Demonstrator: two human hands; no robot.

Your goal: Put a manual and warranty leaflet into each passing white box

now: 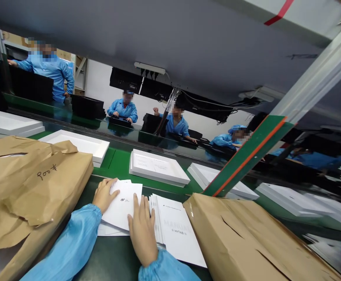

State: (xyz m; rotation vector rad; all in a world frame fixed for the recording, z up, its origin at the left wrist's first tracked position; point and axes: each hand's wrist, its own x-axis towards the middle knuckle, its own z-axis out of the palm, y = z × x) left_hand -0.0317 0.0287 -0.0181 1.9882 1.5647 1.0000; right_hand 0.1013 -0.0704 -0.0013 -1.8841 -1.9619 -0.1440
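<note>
Your dark green bench (111, 253) carries the left package (61, 179), brown paper hand-marked "900" plus a character you can't make out, along its left edge. The right package (246, 230), also brown paper, fills its right side. Just past the bench's far edge sits a white box (161, 179), its print too small to read. Against the right package lies a stack of booklets (174, 222), the top cover reading "HYTAB" under a faint "MANUAL". Your right hand (143, 230) lies flat, grip apart, fingers extended over the leaflet's right edge, beside the booklets. Your left hand (102, 197) has its thumb on the leaflet (123, 214), fingers at the far-left corner; whether that grip is clamped, you cannot tell. The leaflet, mid-bench between the packages, bears a small black logo with illegible lettering.
</note>
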